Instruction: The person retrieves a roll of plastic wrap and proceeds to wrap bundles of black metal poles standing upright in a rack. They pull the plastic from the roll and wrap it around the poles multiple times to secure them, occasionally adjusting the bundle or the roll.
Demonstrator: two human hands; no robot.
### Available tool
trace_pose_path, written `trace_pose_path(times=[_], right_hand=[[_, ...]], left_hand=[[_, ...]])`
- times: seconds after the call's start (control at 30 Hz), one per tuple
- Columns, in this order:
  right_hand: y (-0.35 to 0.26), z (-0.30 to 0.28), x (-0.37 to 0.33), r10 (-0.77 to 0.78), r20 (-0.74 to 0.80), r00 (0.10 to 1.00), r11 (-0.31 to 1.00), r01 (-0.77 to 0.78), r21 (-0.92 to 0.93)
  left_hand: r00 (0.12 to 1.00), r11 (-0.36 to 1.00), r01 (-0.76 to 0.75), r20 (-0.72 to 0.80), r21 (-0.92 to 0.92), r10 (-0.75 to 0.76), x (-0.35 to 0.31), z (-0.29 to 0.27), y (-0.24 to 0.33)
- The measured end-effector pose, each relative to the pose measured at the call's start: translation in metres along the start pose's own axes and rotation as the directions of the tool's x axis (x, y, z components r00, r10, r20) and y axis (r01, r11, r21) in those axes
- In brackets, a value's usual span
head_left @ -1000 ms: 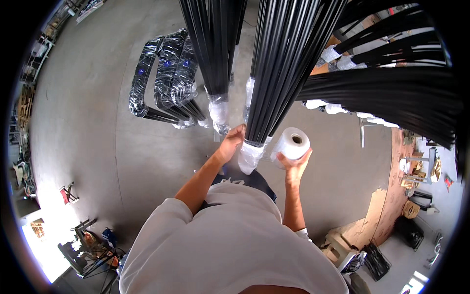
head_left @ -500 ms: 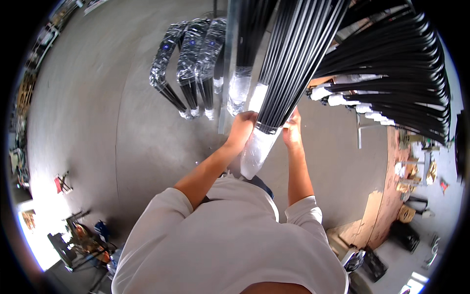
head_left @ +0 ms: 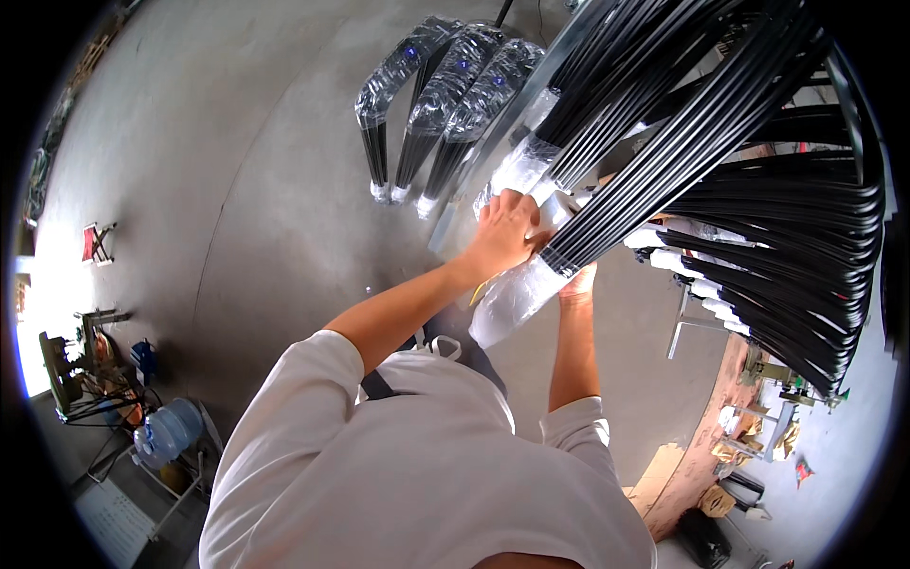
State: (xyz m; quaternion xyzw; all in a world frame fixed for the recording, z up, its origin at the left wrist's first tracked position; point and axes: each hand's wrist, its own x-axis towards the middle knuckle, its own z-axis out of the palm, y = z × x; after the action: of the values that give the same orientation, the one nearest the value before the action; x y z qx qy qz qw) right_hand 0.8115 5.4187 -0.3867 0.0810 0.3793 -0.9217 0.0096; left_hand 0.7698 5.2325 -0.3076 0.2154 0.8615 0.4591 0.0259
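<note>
A bundle of long, thin black tubes (head_left: pixel 654 180) slants from the upper right down toward my body. Clear plastic film (head_left: pixel 517 302) wraps its lower end. My left hand (head_left: pixel 509 230) is closed, fingers curled, at the left side of the bundle just above the film. What it grips is hidden; a white roll-like piece (head_left: pixel 561 206) shows right beside its fingertips. My right hand (head_left: pixel 578 282) holds the bundle from the right and beneath, its fingers largely hidden behind the tubes. Another bundle with a film-wrapped end (head_left: pixel 526 161) lies just beyond my left hand.
Several bent black bundles wrapped in film (head_left: pixel 462 66) stand on the floor ahead. A metal rail (head_left: pixel 474 180) runs beside them. Many curved black tubes (head_left: pixel 787 218) hang on a rack at right. Far left are a small folding stool (head_left: pixel 97 244) and a water bottle (head_left: pixel 171 431).
My view has turned, and the bundle now slants more to the right. My left hand has moved up over the bundle's left side; my right hand stays at the lower end.
</note>
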Motion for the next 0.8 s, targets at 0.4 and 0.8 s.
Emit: trace_pose_path(times=[0.4,0.8], right_hand=[[-0.046,0.058,-0.048,-0.276,-0.455,0.846,0.884,0.038,-0.466],[-0.094,0.207,-0.018,0.718,0.169,0.675,-0.629,0.733,-0.258]], left_hand=[[0.862,0.580,0.405,0.507,-0.707,0.016,0.015,0.039,-0.028],[0.881,0.493,0.315,0.443,-0.811,0.167,0.019,0.085,-0.042]])
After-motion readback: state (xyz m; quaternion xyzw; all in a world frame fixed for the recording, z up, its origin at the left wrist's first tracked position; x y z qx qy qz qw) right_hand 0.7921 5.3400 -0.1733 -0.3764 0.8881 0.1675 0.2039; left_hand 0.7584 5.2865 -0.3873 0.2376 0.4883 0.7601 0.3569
